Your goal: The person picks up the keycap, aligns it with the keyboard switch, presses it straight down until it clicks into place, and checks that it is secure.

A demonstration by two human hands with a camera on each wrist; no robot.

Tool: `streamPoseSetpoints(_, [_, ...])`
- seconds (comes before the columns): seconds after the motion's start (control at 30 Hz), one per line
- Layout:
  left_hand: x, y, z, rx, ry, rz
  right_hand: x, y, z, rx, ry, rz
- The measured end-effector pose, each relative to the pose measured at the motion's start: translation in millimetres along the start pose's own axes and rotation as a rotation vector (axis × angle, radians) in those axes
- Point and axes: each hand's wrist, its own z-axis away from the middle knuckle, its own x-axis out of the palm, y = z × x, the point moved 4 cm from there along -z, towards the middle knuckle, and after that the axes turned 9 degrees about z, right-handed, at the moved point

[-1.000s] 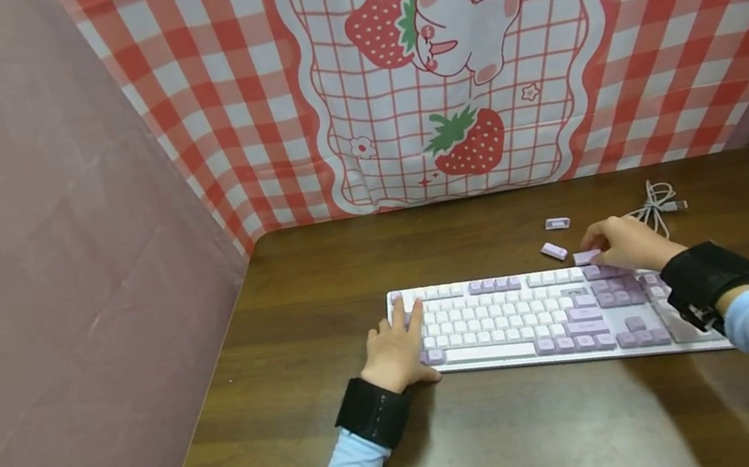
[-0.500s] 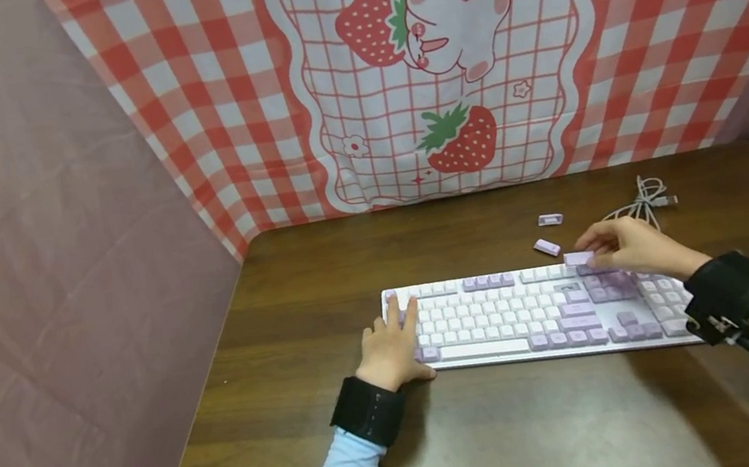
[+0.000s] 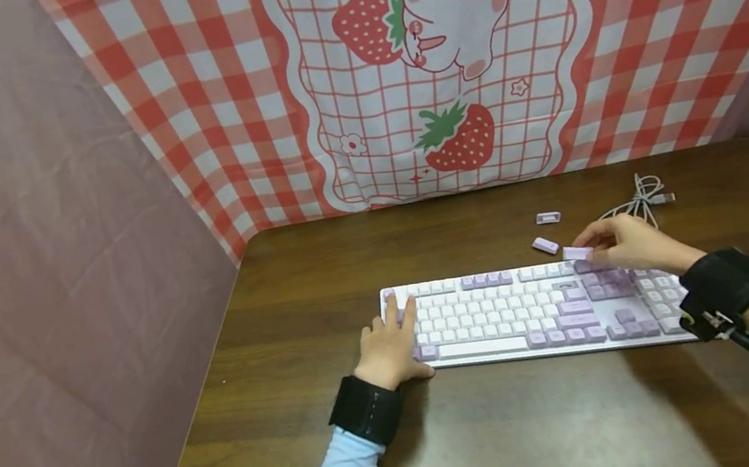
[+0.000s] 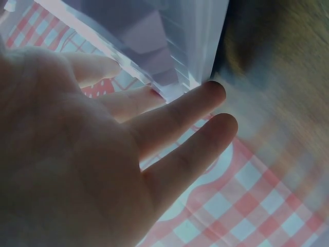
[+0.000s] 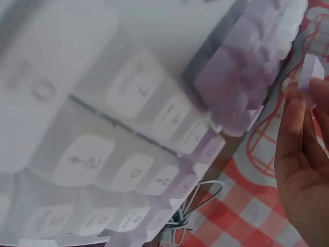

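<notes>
A white and lilac keyboard lies on the wooden table. My left hand rests on its left end with fingers spread; the left wrist view shows these fingers straight beside the keyboard's edge. At the keyboard's back edge, my right hand pinches a long lilac keycap between thumb and fingertips. The right wrist view shows that keycap standing out from the fingertips. Behind the keyboard lie two loose lilac keycaps, a slanted one and another with its hollow underside showing.
A bundled pale cable with a plug lies behind my right hand. Red checked cloth with strawberry prints hangs along the table's back edge. A plain pinkish cloth wall stands to the left.
The right wrist has swung a little outward, uncovering more of the number pad, while the hand keeps the keycap near the back edge. The head view has shifted slightly. My left hand stays put.
</notes>
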Motion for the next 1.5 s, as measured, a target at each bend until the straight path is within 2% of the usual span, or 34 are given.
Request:
streamPoseSetpoints(0.1, [1.0, 4.8, 0.1, 0.011, 0.003, 0.002, 0, 8, -1.4, 0.034, -0.009, 0.026])
streamPoseSetpoints(0.23, [3.0, 11.7, 0.3, 0.026, 0.007, -0.003, 1, 15, 1.8, 0.035, -0.015, 0.030])
streamPoseSetpoints(0.57, [4.4, 20.1, 1.6, 0.026, 0.001, -0.009, -7, 13, 25.8, -0.038, 0.023, -0.018])
streamPoseSetpoints(0.73, [2.7, 31.0, 4.3, 0.043, 0.040, -0.075, -10, 6, 40.0, -0.084, 0.037, -0.067])
streamPoseSetpoints(0.8, [0.1, 44.3, 5.6, 0.088, 0.086, -0.119, -11, 2, 45.6, -0.110, 0.031, -0.108])
streamPoseSetpoints(0.87, [-2.9, 64.3, 6.4, 0.164, 0.152, -0.169, -12, -2, 50.9, -0.140, 0.012, -0.151])
streamPoseSetpoints(1.03, [-5.5, 132.2, 5.2, 0.425, 0.393, -0.260, -11, -9, 58.8, -0.194, -0.113, -0.277])
streamPoseSetpoints(1.13, [0.0, 168.6, 1.1, 0.516, 0.531, -0.254, -8, -11, 62.1, -0.228, -0.166, -0.311])
streamPoseSetpoints(1.2, [5.9, 187.3, -2.8, 0.531, 0.589, -0.231, -7, -11, 64.8, -0.241, -0.190, -0.327])
streamPoseSetpoints(1.3, [14.8, 208.0, -8.8, 0.505, 0.616, -0.208, -6, -9, 70.1, -0.217, -0.226, -0.339])
streamPoseSetpoints(1.4, [19.7, 221.1, -13.2, 0.484, 0.616, -0.185, -6, -6, 74.9, -0.224, -0.234, -0.358])
streamPoseSetpoints(1.5, [22.4, 230.8, -16.0, 0.476, 0.615, -0.158, -9, 1, 82.1, -0.221, -0.193, -0.349])
